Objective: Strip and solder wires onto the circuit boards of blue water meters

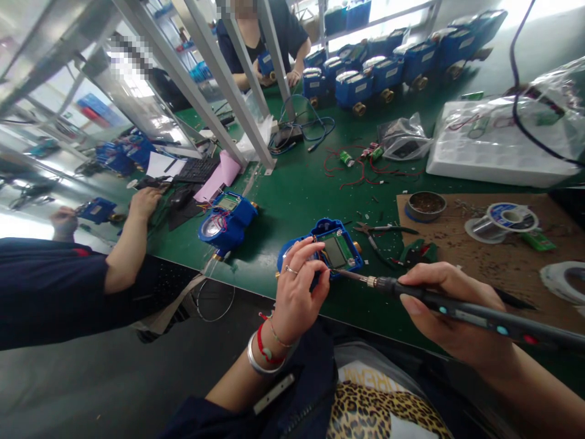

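Observation:
A blue water meter (355,249) lies in front of me on the green bench, its housing open on a circuit board with a grey display (336,252). My left hand (299,283) rests over the meter's left part, thumb and index finger pinched together at the board's lower edge. What sits between those fingertips is too small to make out. In my right hand (461,317) is a black soldering iron (475,317) with buttons on its handle. Its tip points left and reaches the board's edge beside my left fingertips. A second open blue meter (228,219), with loose wires, stands to the left.
Pliers (381,238), a solder spool (512,216) and a round tin (425,206) lie to the right. Behind are a white foam tray (498,146), wired green batteries (347,158) and several blue meters (388,73). Co-workers' hands show at left (145,204) and behind metal posts (237,91).

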The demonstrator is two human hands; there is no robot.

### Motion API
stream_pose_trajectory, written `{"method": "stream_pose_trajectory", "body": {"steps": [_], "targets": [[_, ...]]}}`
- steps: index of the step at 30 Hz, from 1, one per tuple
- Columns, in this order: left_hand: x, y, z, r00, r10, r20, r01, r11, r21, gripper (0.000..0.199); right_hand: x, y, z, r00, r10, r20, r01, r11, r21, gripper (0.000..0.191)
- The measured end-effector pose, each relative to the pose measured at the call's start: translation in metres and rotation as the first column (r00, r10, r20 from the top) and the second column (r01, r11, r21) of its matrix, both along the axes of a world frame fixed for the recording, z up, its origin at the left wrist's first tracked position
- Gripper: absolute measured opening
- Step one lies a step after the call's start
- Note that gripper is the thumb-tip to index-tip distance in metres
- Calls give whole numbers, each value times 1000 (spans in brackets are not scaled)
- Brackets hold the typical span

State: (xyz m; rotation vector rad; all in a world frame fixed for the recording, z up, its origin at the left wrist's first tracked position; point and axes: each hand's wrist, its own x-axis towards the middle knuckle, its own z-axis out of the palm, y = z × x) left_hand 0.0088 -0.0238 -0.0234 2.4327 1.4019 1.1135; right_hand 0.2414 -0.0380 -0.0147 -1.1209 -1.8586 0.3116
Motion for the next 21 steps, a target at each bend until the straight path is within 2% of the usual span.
{"method": "stream_pose_trajectory", "body": {"steps": [11,16,21], "targets": [[-1,-1,1,1000,-7,30,8,1000,-12,11,-2,-6,3,982,154,111,-170,973,154,22],[-1,-2,0,998,-24,56,24,1000,1,13,-4,-9,2,994,88,63,-94,990,109,19],[-3,-2,-2,992,-34,121,31,999,25,15,-1,-9,6,999,-34,18,33,999,28,7]]}}
